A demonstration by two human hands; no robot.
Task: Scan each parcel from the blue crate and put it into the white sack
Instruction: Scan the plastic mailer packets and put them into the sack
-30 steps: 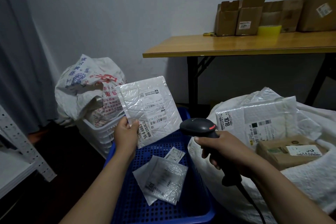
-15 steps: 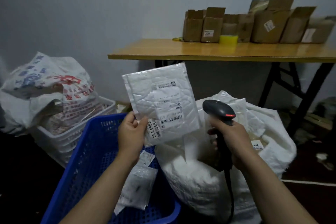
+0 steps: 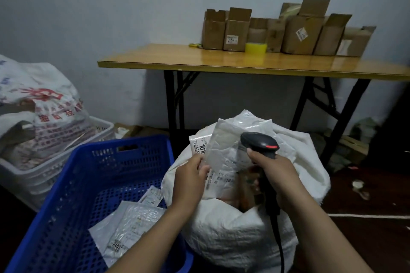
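My left grip (image 3: 189,180) pinches the white bubble-mailer parcel (image 3: 224,162) by its lower left edge, thumb on the face turned to me and fingers curled behind it. The parcel stands nearly upright right over the open mouth of the white sack (image 3: 233,235); its label is on my side, but the print is too blurred to read. Just behind it, inside the sack, another white parcel (image 3: 198,145) shows a label with large black digits. My right grip (image 3: 275,175) is wrapped firmly round the handle of the black scanner (image 3: 259,142), whose head with its red stripe covers the held parcel's upper right part. I cannot tell whether scanner and parcel touch. The scanner's cable (image 3: 280,248) runs down in front of the sack. To the left of the sack, pressed against it, sits the blue crate (image 3: 73,184), and on its floor lie a white mailer (image 3: 133,226) and a smaller white packet (image 3: 152,197) just beyond it. Farther left, a white basket (image 3: 44,175) carries a printed sack (image 3: 40,106). Against the wall stands the wooden bench (image 3: 221,60), bearing a row of opened cardboard boxes (image 3: 235,29) and a yellow tape roll (image 3: 255,47).
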